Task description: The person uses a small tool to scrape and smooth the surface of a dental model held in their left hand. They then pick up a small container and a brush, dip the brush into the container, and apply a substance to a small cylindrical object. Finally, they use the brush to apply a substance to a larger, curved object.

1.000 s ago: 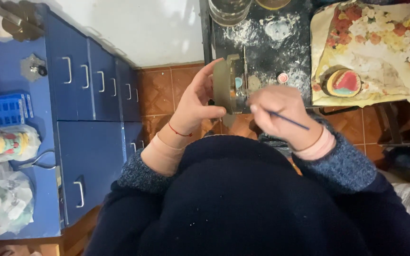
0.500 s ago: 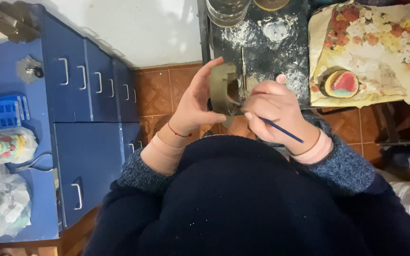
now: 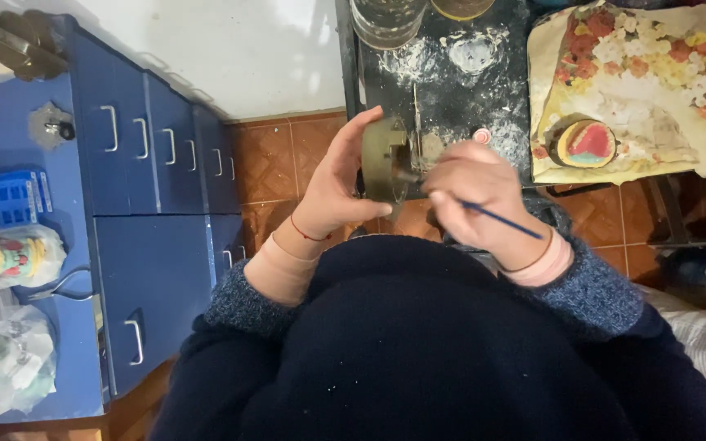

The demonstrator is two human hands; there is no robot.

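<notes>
My left hand [image 3: 338, 186] is cupped round a small olive-brown piece [image 3: 384, 159], thumb on the near side and fingers curled over the far edge, gripping it at the rim so the face I am working on stays bare and turned toward my right; it hangs in the air just off the near edge of the dark paint-spattered table [image 3: 451, 73], not resting on anything. My right hand [image 3: 471, 196] is closed in a pinch on a thin blue-handled brush [image 3: 500, 219], the handle slanting back over my wrist to the right and the tip, hidden behind my knuckles, laid against the piece; holding it low near the bristles steadies the stroke. The two hands nearly touch, so there is little slack between them. Far off on the table stand a glass jar [image 3: 386, 20] and a flower-patterned cloth [image 3: 631, 90] carrying a small round painted object [image 3: 586, 143], well apart from my fingers. To my left the blue drawer cabinet [image 3: 157, 204] leaves tiled floor [image 3: 267, 163] as elbow room
</notes>
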